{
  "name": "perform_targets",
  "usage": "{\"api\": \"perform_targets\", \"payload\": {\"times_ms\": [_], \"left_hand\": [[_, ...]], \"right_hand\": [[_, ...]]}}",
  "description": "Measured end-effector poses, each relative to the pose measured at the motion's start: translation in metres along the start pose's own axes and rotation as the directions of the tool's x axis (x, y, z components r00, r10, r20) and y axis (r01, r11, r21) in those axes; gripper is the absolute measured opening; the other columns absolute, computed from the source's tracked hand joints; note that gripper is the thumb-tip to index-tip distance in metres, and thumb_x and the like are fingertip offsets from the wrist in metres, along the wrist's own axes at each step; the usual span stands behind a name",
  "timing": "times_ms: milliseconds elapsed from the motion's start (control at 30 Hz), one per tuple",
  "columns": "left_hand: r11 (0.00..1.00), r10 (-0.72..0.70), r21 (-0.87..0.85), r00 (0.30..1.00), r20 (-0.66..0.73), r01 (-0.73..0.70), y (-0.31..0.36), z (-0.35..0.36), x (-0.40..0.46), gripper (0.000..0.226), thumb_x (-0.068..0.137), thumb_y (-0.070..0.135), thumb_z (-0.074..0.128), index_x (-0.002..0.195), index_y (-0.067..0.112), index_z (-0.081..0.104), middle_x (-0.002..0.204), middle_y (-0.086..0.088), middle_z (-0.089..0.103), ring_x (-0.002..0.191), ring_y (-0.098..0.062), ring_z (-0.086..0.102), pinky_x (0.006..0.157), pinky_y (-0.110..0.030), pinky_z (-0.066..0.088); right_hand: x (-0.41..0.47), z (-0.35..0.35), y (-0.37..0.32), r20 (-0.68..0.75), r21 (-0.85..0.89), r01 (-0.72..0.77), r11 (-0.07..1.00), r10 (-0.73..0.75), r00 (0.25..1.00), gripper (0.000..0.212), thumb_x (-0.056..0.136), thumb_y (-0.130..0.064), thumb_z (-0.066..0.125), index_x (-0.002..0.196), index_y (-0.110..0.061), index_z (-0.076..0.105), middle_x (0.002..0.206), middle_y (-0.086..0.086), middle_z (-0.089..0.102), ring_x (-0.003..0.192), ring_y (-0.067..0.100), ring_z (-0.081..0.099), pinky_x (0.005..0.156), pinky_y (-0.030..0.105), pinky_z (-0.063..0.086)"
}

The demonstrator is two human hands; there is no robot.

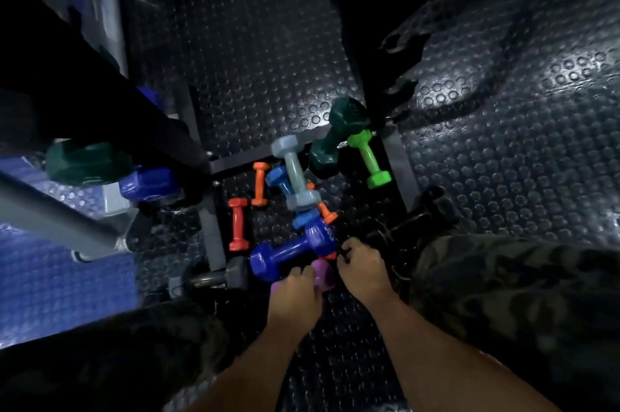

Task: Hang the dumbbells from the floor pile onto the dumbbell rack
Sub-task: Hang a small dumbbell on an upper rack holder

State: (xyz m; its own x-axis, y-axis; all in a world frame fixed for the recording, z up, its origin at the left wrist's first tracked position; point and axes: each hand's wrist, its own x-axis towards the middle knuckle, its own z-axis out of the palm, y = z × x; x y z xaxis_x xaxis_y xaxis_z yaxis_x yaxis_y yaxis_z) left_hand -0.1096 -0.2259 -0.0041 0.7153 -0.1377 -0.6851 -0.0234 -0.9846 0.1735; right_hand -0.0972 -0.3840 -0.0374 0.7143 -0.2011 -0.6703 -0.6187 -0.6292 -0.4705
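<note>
While both forearms reach down into the floor pile, the left hand (295, 291) lies over a purple dumbbell (320, 275), fingers bent across its near end, holding it. Only part of this small weight shows, a glossy lilac head poking out between the two hands. Just to its right, the right hand (360, 265) is curled, fingertips pinching something dark at the edge of the pile; what it grips is too shadowed to name.

Touching the purple one on the far side lies a dark blue dumbbell (290, 252), large, shiny, with faceted heads, running left to right. Beyond it a grey-blue dumbbell (295, 173) rests across a mid-blue dumbbell (285, 190). To the left sit a red dumbbell (239, 224) and an orange dumbbell (260, 184), both small and slim, lying apart on the floor. Another orange end (327, 213) shows beneath the grey-blue one. Farther right are a dark green dumbbell (335, 136) and, beside it, a bright green dumbbell (367, 158). A black hex dumbbell (214, 277) lies at near left.

The rack (208, 160), a dark metal frame, rises at left, with a dark green weight (87, 163) and a blue weight (147, 183) on it. Studded rubber floor (503, 160) lies under everything, and camouflage trousers (520, 294) show at near right.
</note>
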Motion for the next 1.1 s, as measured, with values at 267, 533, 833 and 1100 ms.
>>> {"api": "perform_targets", "payload": {"times_ms": [267, 533, 833, 1100], "left_hand": [[0.991, -0.089, -0.108, 0.987, -0.135, 0.074, -0.02, -0.01, 0.023, 0.024, 0.099, 0.036, 0.052, 0.117, 0.021, 0.056, 0.114, 0.0, 0.059, 0.099, -0.023, 0.064, 0.075, -0.04, 0.055], [0.96, -0.229, -0.232, 0.921, -0.316, 0.159, -0.098, -0.034, 0.059, 0.018, 0.097, 0.028, 0.057, 0.109, 0.014, 0.057, 0.108, -0.007, 0.06, 0.092, -0.033, 0.065, 0.071, -0.045, 0.056], [0.94, -0.285, -0.259, 0.929, -0.238, 0.222, -0.155, -0.039, 0.104, 0.028, 0.093, 0.025, 0.062, 0.116, 0.014, 0.051, 0.113, -0.013, 0.057, 0.096, -0.041, 0.065, 0.07, -0.043, 0.047], [0.985, -0.173, 0.029, 0.963, 0.206, 0.171, -0.169, -0.027, 0.133, 0.045, 0.106, 0.044, 0.04, 0.136, 0.019, 0.062, 0.139, -0.014, 0.062, 0.127, -0.035, 0.055, 0.112, -0.052, 0.04]], "right_hand": [[0.003, 0.011, -0.017, -0.079, 0.031, 0.037, 0.999, -0.034, 0.996, 0.014, 0.096, -0.028, 0.063, 0.11, -0.027, 0.064, 0.1, -0.004, 0.07, 0.091, 0.02, 0.069, 0.076, 0.035, 0.056], [0.027, 0.035, -0.105, -0.203, 0.031, 0.391, 0.92, -0.377, 0.904, 0.018, 0.096, -0.028, 0.065, 0.111, -0.02, 0.066, 0.1, -0.003, 0.068, 0.088, 0.018, 0.066, 0.073, 0.037, 0.057], [0.069, 0.098, -0.179, 0.058, -0.112, 0.531, 0.84, -0.528, 0.847, 0.02, 0.097, -0.025, 0.061, 0.115, -0.018, 0.066, 0.111, 0.005, 0.066, 0.099, 0.028, 0.067, 0.083, 0.041, 0.055], [0.113, 0.129, -0.216, 0.577, -0.377, 0.567, 0.732, -0.293, 0.762, 0.071, 0.096, -0.001, 0.059, 0.159, -0.024, 0.038, 0.172, 0.017, 0.003, 0.155, 0.036, 0.026, 0.124, 0.05, 0.031]]}}
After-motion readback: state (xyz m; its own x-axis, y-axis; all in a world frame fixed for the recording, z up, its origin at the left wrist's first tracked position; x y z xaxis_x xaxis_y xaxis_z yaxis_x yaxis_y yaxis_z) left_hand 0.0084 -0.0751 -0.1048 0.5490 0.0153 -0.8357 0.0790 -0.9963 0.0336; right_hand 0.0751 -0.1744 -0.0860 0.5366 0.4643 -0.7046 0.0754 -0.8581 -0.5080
